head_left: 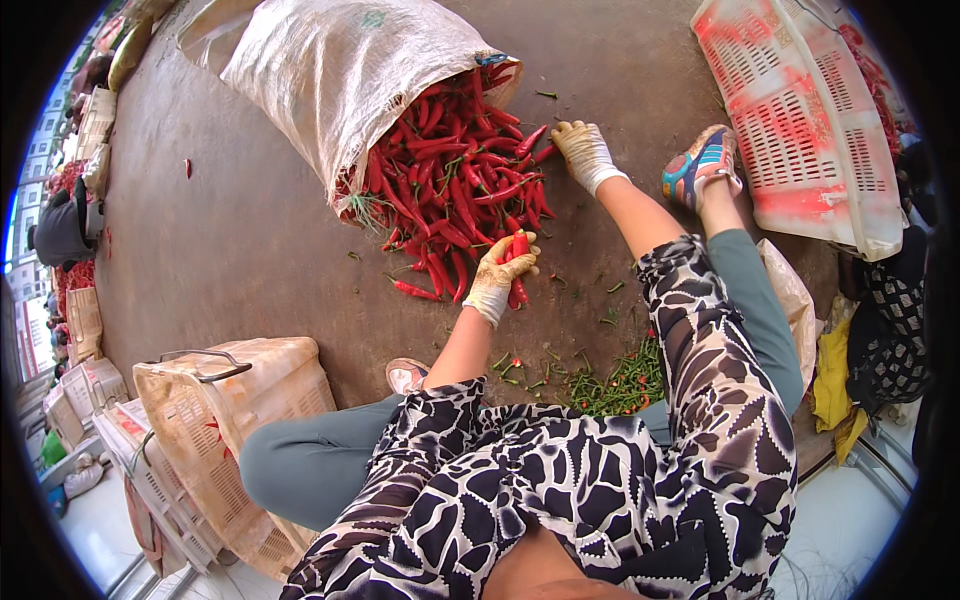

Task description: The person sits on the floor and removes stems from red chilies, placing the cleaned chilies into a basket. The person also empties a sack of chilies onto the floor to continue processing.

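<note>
My gloved left hand [505, 265] grips red chilli peppers [518, 250] at the front of a loose heap [445, 175], which spills from a white woven sack [300, 75] lying on its side. My gloved right hand [585, 150] is just right of the heap, fingers loosely bent and apart, with nothing visible in them. A pile of green stems [610, 385] lies on the ground in front of me, partly hidden by my clothing.
Stained plastic crates stand at the right [800, 190] and lower left [210, 400]. My shoe [690, 165] is beside the right crate. A yellow cloth [832, 380] lies at the right. Another person [65, 225] sits among crates at the far left.
</note>
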